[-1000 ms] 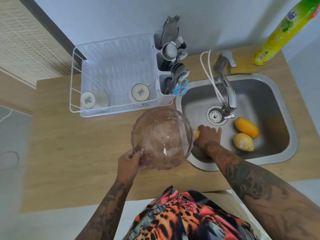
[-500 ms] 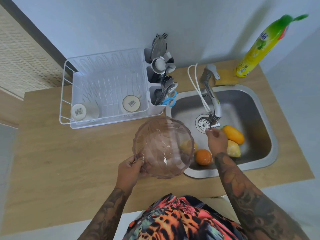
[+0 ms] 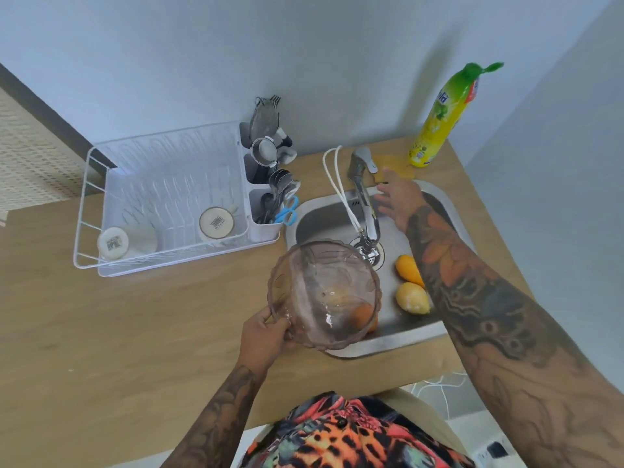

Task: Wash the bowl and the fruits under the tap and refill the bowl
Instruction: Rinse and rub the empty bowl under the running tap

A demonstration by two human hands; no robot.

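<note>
While left hand [image 3: 266,332] grips empty pink glass bowl [image 3: 324,293] by its rim, right hand [image 3: 400,201] reaches open beside tap [image 3: 364,204]; sink [image 3: 435,332] holds lemon [image 3: 412,297], orange [image 3: 364,317].

The orange [image 3: 363,317] shows only dimly through the tinted bowl [image 3: 324,293]. The right forearm covers part of the orange-yellow fruit [image 3: 407,269]. Mug-base labels [image 3: 216,223] in the dish rack [image 3: 169,197] are illegible.
</note>
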